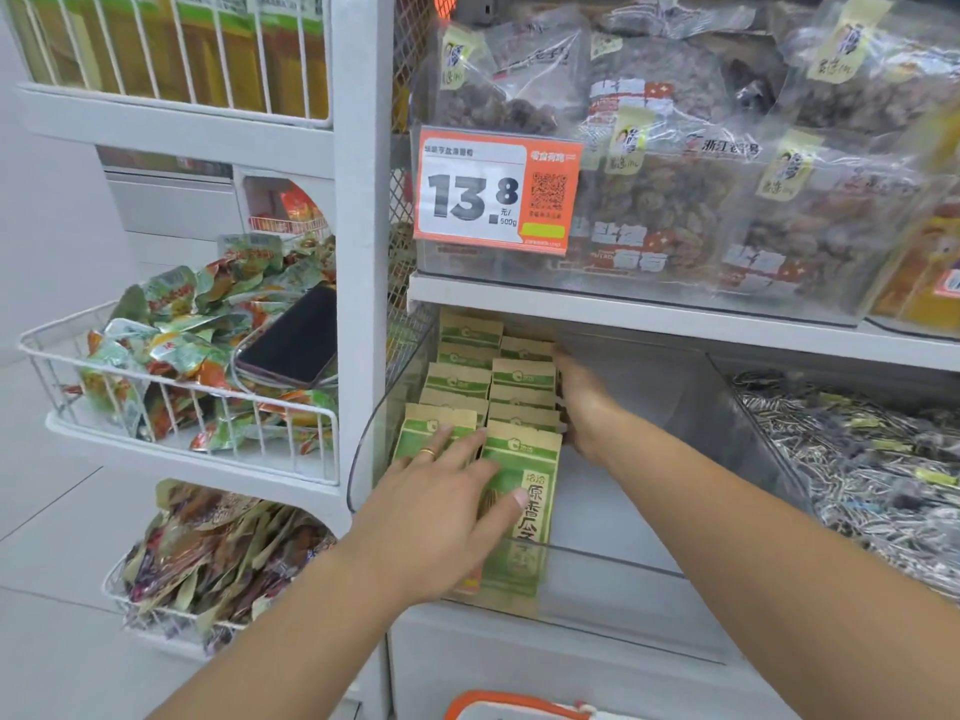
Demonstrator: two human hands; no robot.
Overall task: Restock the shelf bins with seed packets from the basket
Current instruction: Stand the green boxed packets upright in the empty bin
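At far left, a white wire basket (171,402) holds green and orange foil snack packs, with a dark phone (293,337) lying on top of them. Your left hand (441,504) lies flat, fingers spread wide and straight, on the front seed packets (514,491) in the clear shelf bin (613,558); a gold ring (429,452) sits on one finger. The packets are kraft-brown and green, standing in two rows at the bin's left end, and the front one reads 洽洽 原香瓜子. Above them an orange price tag (496,189) shows 13.8 元/500g beside a QR code. Your right hand (579,402) presses against the right side of the packet rows; whether its fingers curl round a packet, you cannot tell. Further right, a neighbouring bin (857,449) holds loose striped seeds.
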